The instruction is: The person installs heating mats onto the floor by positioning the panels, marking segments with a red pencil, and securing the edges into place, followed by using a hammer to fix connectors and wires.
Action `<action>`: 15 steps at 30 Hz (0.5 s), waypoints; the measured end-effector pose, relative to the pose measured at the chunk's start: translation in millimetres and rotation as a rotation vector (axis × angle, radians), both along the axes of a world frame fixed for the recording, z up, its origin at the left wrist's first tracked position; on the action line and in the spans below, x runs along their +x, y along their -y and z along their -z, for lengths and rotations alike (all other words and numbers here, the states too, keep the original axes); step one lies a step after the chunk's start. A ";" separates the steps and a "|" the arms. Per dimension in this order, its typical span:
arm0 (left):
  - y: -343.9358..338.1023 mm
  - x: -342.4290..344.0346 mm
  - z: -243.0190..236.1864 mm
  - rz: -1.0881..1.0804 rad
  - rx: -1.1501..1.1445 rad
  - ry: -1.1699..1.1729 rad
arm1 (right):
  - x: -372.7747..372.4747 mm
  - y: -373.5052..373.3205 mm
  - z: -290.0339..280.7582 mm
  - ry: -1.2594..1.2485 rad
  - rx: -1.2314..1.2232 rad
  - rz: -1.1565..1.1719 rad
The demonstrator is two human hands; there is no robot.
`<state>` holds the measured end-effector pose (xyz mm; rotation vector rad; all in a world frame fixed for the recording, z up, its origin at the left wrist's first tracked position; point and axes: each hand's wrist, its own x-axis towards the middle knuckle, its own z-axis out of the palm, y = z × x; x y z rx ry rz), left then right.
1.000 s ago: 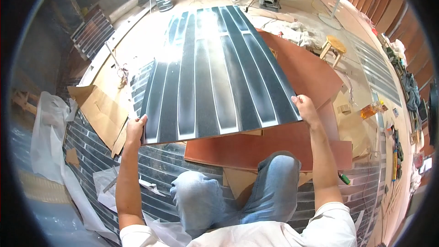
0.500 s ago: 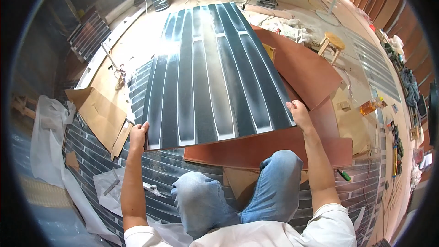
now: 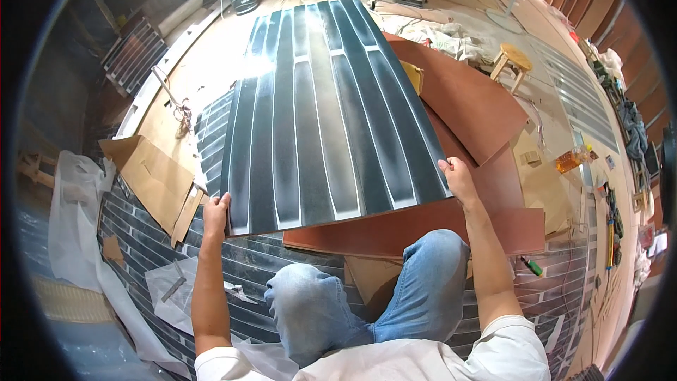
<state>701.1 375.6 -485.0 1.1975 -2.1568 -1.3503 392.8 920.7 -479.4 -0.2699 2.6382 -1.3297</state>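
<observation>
While both hands clamp the near edge, fingers curl under and thumbs sit on top: left hand (image 3: 215,213) at the near-left corner, right hand (image 3: 457,178) at the near-right corner of the dark striped panel (image 3: 321,113). Grip closed on the panel, both sides. Panel looks thin, wide, stiff enough to hold flat but likely to flex; probably light for its size, glossy so maybe slippery. Corner holds on the short edge suit it. Long axis runs straight away from the person, stripes along it, far end toward the lamp. It sits over the reddish-brown boards (image 3: 451,99) and striped floor sheets (image 3: 176,254), above the knees (image 3: 310,296).
</observation>
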 end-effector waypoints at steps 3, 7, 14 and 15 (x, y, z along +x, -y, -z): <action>-2.1 9.0 4.2 0.020 0.018 -0.022 | 6.6 -0.7 3.7 0.031 0.020 -0.007; -32.3 6.0 -9.8 -0.010 0.073 -0.009 | 9.1 -12.3 13.8 0.023 -0.038 -0.003; -44.0 18.1 -10.6 0.030 0.023 -0.031 | 21.7 -16.9 1.6 0.051 0.001 -0.004; -41.0 21.9 -5.0 0.059 0.036 -0.099 | 27.4 -13.7 -1.1 0.034 -0.078 0.012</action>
